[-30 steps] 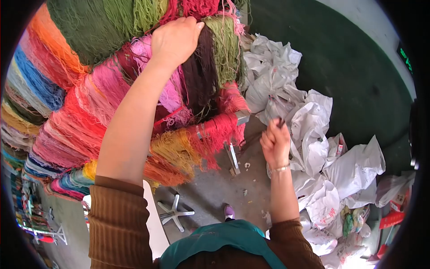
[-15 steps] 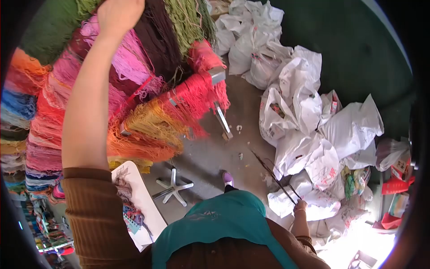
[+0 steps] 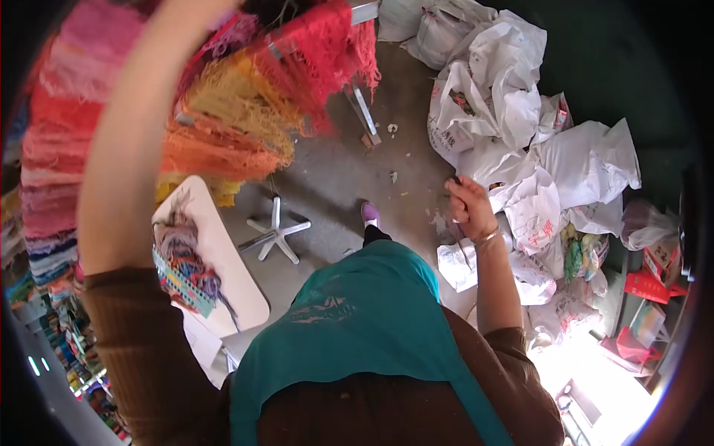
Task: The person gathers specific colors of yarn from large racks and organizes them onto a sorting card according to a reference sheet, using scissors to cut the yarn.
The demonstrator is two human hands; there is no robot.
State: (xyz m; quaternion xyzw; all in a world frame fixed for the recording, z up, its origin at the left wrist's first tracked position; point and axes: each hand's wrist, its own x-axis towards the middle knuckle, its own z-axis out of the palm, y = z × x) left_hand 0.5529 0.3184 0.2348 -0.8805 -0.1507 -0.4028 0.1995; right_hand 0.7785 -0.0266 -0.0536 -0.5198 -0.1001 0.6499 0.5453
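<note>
My left arm reaches up past hanging yarn skeins [image 3: 223,97] in red, yellow, orange and pink. Only a blurred part of my left hand [image 3: 212,9] shows at the top edge, its fingers cut off. On the right, my right hand [image 3: 470,207] is closed, with a bracelet at the wrist. Dark thin strands [image 3: 462,249] hang below its fingers, in front of the white bags. A pale board [image 3: 249,297] at left bears a bundle of mixed yarn [image 3: 182,249] and a teal perforated strip [image 3: 182,286].
White plastic bags [image 3: 513,82] are piled along the right side. A star-shaped chair base [image 3: 276,232] stands on the grey floor [image 3: 327,171]. A metal rack leg [image 3: 362,111] rises near the top. Red items [image 3: 645,286] lie at far right.
My right hand has moved up and inward, with less of the dark strands showing. The view has shifted, so the yarn sits higher and my left hand is mostly out of frame.
</note>
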